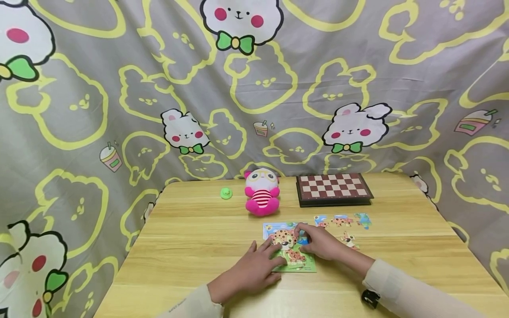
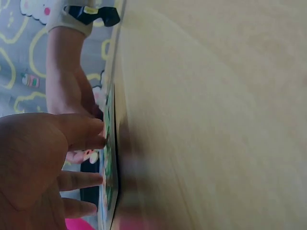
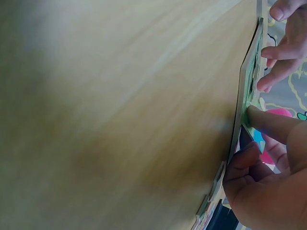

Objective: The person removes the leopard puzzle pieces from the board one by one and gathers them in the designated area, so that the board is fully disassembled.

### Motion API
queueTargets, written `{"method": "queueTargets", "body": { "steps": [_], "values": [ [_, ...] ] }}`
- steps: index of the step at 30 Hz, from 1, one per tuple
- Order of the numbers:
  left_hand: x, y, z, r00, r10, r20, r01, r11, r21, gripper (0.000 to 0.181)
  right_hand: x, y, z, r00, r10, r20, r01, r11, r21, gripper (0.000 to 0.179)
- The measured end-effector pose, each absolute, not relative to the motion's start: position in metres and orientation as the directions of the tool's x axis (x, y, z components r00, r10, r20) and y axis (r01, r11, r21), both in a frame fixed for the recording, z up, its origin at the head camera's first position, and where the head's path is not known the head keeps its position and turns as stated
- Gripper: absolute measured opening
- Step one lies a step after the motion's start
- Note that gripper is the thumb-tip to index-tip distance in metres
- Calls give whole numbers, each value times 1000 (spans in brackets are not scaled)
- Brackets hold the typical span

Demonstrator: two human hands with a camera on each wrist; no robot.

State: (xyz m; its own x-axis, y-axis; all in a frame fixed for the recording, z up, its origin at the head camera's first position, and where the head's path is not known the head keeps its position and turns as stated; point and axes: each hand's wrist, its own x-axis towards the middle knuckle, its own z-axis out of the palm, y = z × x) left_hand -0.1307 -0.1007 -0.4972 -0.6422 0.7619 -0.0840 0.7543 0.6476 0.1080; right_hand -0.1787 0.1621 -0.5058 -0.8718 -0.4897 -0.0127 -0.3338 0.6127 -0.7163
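A jigsaw puzzle board (image 1: 310, 265) with a spotted leopard cub lies flat on the table in front of me. My left hand (image 1: 254, 267) rests on its left part, fingers spread and fingertips on the picture. At its right edge, my right hand (image 1: 320, 242) pinches a green-and-blue puzzle piece (image 3: 258, 138) between thumb and fingers. That piece stands tilted up from the board in the right wrist view, partly hidden by the fingers. In the left wrist view, the left hand (image 2: 48, 158) has its fingertips right at the board's surface.
Several loose puzzle pieces (image 1: 341, 221) lie right of the board, one (image 1: 350, 240) nearer the right forearm. Behind stand a pink plush panda (image 1: 262, 194), a small green toy (image 1: 226, 193) and a checkered game box (image 1: 334, 187). A patterned curtain (image 1: 294, 119) surrounds the wooden table (image 1: 179, 247).
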Motion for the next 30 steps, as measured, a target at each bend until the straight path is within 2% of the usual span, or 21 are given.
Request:
{"method": "queueTargets", "body": {
  "steps": [5,9,15,24,30],
  "values": [
    [-128,-90,-497,-658,750,-64,745,661,91,46,-179,163,-506,-871,-492,-8,-340,613,-713,30],
    [-125,-82,-495,-670,732,-124,727,681,85,63,-179,163,-507,-871,-491,-3,-342,612,-713,31],
    [-120,-78,-496,-660,726,-192,738,675,19,77,-179,162,-506,-874,-486,-16,-328,614,-718,32],
    [-122,-83,-503,-620,753,-221,765,642,40,76,-179,162,-505,-874,-486,-15,-329,614,-718,31],
    [-124,-85,-507,-617,760,-206,771,636,36,73,-179,161,-504,-873,-488,-16,-331,616,-714,31]
  ]
}}
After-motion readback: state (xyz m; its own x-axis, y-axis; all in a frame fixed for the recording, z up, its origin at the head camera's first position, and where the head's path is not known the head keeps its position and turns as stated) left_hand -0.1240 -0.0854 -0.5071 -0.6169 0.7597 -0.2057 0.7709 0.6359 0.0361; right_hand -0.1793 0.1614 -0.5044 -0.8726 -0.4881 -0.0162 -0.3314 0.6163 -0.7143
